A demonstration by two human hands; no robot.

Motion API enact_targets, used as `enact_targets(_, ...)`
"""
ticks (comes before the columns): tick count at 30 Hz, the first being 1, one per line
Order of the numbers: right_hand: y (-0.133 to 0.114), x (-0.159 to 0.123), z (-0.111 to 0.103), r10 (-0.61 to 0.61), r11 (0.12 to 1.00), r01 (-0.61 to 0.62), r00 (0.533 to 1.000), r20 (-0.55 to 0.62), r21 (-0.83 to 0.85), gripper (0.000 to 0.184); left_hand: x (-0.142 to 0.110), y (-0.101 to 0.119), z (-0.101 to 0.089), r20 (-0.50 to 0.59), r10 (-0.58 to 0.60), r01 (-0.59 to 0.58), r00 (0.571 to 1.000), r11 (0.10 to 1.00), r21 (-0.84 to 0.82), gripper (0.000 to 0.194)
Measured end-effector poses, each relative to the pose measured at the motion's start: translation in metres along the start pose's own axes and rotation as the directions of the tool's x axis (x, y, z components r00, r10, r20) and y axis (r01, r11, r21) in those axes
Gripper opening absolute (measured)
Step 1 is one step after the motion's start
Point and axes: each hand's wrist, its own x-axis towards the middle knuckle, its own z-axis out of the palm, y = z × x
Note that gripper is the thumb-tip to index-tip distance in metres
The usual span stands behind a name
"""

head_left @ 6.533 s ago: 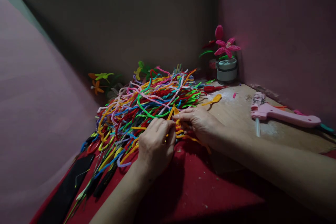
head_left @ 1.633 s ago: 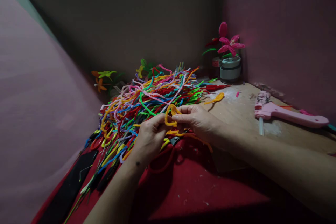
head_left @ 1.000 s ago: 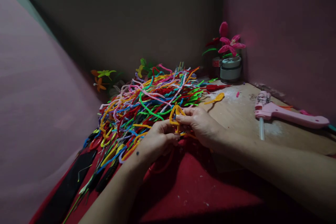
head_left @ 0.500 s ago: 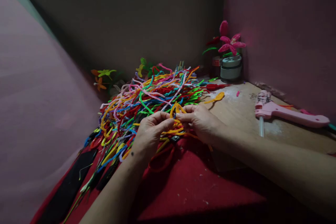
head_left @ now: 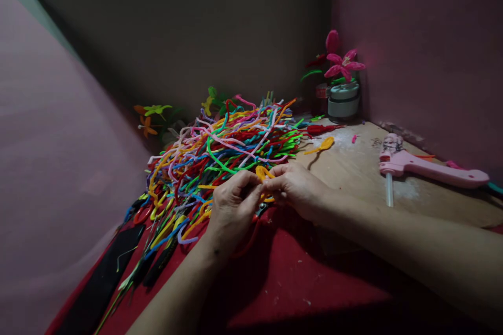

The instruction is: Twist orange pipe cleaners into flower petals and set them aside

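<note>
A looped orange pipe cleaner [head_left: 264, 172] stands up between my two hands, in front of a heap of pipe cleaners [head_left: 231, 141] of many colours. My left hand [head_left: 238, 201] pinches it from the left, thumb against bent fingers. From the other side my right hand [head_left: 294, 186] grips it, with fingertips touching those of the left. The lower part of the loop is largely hidden by my fingers. A finished-looking orange petal shape [head_left: 325, 143] on a short stem lies on the board behind my right hand.
A pink glue gun [head_left: 432, 167] lies on the brown board [head_left: 353, 172] at right. Pink flowers [head_left: 344, 65] stand in a grey pot [head_left: 343, 100] by the wall. Scissors handles [head_left: 143, 213] and a black flat object [head_left: 102, 277] lie at left on red cloth [head_left: 298, 277].
My hands have drawn closer together and the left has rolled over, its knuckles now higher. The orange loop has become smaller and less of it shows. The view has shifted slightly.
</note>
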Motion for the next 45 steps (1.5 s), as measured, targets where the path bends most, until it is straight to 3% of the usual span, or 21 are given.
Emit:
enact_targets(7,0.003,0.002,0.0,0.015,1.0,-0.015,1.0,-0.02,0.027,0.018,0.002,0.004,-0.002,0.1,-0.02,0.026,0.995,0.998,-0.055,0.016)
enact_targets(12,0.003,0.001,0.0,0.039,0.999,-0.038,0.999,-0.028,0.013,0.018,0.001,0.003,-0.001,0.071,0.225,-0.234,0.972,0.957,0.171,0.012)
enact_targets(15,0.002,0.002,-0.002,0.013,0.999,-0.013,1.0,0.003,0.045,0.018,0.002,0.0,-0.003,0.061,0.256,-0.263,0.965,0.946,0.189,0.012)
enact_targets(18,0.0,0.003,-0.003,0.001,0.995,-0.006,0.999,0.051,0.096,0.016,0.005,-0.003,-0.004,0.055,0.172,-0.177,0.983,0.979,0.103,0.012)
enact_targets(23,-0.003,0.003,-0.004,0.015,0.99,-0.022,0.999,0.048,0.136,0.012,0.007,-0.004,-0.004,0.197,-0.002,0.023,0.98,0.995,-0.1,0.012)
enact_targets(30,-0.005,0.0,0.0,0.07,0.989,-0.066,0.997,-0.021,0.131,0.015,0.002,0.004,-0.003,0.212,-0.004,-0.02,0.977,0.994,0.109,0.004)
enact_targets(34,-0.002,-0.001,0.003,0.115,0.975,-0.104,0.992,-0.044,0.195,0.017,0.001,0.006,0.003,0.208,-0.072,0.067,0.975,0.997,0.035,0.01)
enact_targets(38,-0.002,-0.002,0.003,0.084,0.978,-0.073,0.995,-0.044,0.197,0.017,0.0,0.001,0.008,0.111,-0.09,0.083,0.99,0.994,0.064,0.011)
enact_targets(41,-0.003,-0.001,0.002,0.036,0.984,-0.033,0.999,-0.013,0.177,0.014,0.001,0.0,0.006,0.133,-0.137,0.15,0.982,0.984,-0.094,0.007)
enact_targets(45,-0.004,0.002,-0.001,-0.002,0.974,-0.011,0.998,0.058,0.228,0.009,0.006,0.005,-0.001,0.249,-0.287,0.354,0.925,0.889,-0.29,0.014)
